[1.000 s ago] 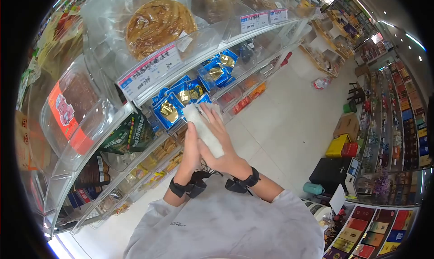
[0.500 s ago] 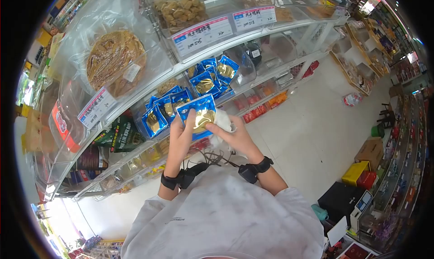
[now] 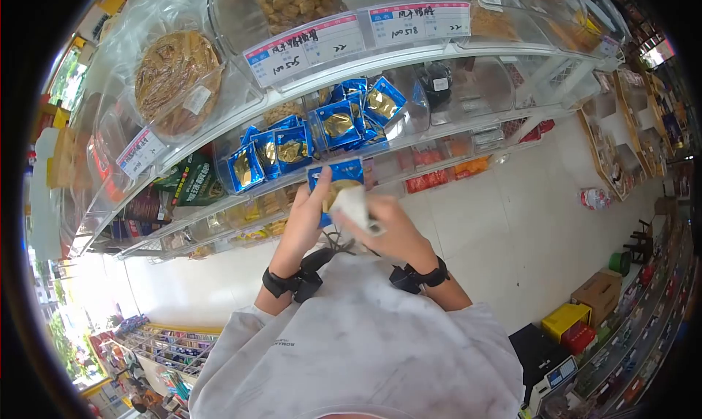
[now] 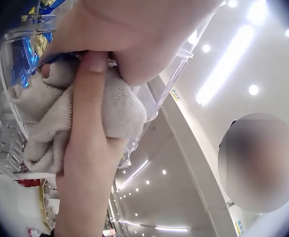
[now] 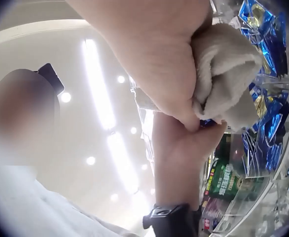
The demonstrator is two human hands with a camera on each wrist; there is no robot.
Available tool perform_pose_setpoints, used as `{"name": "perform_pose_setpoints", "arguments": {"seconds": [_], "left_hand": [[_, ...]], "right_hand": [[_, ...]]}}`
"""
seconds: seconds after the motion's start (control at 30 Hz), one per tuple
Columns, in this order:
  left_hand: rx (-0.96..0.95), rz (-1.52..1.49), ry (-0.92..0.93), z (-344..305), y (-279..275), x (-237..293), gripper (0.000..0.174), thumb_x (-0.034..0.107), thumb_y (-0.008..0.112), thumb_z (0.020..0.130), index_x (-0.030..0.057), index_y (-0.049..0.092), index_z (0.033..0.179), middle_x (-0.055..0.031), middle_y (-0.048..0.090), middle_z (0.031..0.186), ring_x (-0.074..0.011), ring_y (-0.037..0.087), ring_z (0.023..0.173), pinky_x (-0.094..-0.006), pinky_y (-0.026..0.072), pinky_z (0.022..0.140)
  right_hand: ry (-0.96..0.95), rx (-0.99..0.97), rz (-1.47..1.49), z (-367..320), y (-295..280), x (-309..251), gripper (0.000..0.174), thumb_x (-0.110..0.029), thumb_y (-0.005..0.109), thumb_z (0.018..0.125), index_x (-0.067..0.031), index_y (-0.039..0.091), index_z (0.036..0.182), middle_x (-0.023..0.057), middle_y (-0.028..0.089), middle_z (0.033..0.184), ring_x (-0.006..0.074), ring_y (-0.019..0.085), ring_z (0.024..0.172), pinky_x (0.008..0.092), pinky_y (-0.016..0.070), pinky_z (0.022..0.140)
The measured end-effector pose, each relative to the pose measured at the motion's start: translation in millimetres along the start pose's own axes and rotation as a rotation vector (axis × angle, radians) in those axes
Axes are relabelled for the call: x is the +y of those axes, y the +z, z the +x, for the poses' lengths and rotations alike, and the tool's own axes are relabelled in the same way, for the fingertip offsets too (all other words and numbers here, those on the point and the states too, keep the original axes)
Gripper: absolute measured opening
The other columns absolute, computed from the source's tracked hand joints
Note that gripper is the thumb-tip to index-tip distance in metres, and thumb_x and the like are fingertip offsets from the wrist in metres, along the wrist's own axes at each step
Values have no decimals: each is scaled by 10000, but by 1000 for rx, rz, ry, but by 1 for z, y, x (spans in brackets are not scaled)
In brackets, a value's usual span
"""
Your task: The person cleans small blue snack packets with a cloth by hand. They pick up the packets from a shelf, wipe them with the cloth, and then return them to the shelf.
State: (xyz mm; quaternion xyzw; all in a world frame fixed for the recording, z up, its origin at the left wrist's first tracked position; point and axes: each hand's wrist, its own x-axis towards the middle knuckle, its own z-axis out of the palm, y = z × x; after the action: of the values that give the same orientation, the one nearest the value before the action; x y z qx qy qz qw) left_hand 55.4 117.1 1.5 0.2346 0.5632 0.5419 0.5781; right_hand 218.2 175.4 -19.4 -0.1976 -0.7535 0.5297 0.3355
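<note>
My left hand (image 3: pixel 301 218) holds a blue packet (image 3: pixel 346 172) with a gold patch, thumb on its face, just in front of the shelf. My right hand (image 3: pixel 398 232) grips a bunched white cloth (image 3: pixel 352 208) against the packet's front, hiding its lower part. In the right wrist view the cloth (image 5: pixel 228 69) bulges from between the fingers, close to the left hand (image 5: pixel 181 148). The left wrist view has the cloth (image 4: pixel 124 108) covering most of the packet. More blue and gold packets (image 3: pixel 281 150) stand in clear bins right behind the hands.
Above the bins, a shelf edge carries price tags (image 3: pixel 303 50), with a bagged round flat cake (image 3: pixel 178 79) at its left. Lower shelves hold orange and red packs (image 3: pixel 439 172). A dark green bag (image 3: pixel 197 179) lies left of the blue packets. Tiled floor (image 3: pixel 475 229) stretches right.
A second ago both hands were together on the cloth by the bin. Then a blue packet appeared between them, and the cloth has since moved from behind it onto its front.
</note>
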Motion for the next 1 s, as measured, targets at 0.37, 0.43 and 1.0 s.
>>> {"name": "perform_pose_setpoints", "arguments": {"seconds": [0.37, 0.43, 1.0], "left_hand": [[-77, -820, 109, 14, -4, 4, 585, 437, 270, 1090, 25, 351, 1498, -162, 439, 1507, -294, 480, 1341, -425, 384, 1137], [-15, -767, 201, 8, -4, 14, 624, 473, 235, 1085, 21, 338, 1502, -174, 432, 1514, -296, 489, 1339, -441, 404, 1124], [-372, 313, -75, -34, -108, 19, 541, 383, 385, 1083, -62, 518, 1361, -199, 608, 1318, -273, 584, 1242, -363, 458, 1052]], "right_hand": [[-302, -167, -328, 28, 6, 11, 427, -128, 635, 910, -5, 580, 1315, 271, 311, 1558, 430, 330, 1427, 453, 316, 1150], [-179, -38, -67, 19, 7, 34, 415, -135, 626, 927, 9, 574, 1312, 262, 422, 1489, 392, 436, 1365, 415, 374, 1106], [444, 426, 180, 89, -24, 45, 318, -274, 731, 912, 17, 686, 1030, 70, 719, 854, 179, 672, 729, 318, 524, 700]]}}
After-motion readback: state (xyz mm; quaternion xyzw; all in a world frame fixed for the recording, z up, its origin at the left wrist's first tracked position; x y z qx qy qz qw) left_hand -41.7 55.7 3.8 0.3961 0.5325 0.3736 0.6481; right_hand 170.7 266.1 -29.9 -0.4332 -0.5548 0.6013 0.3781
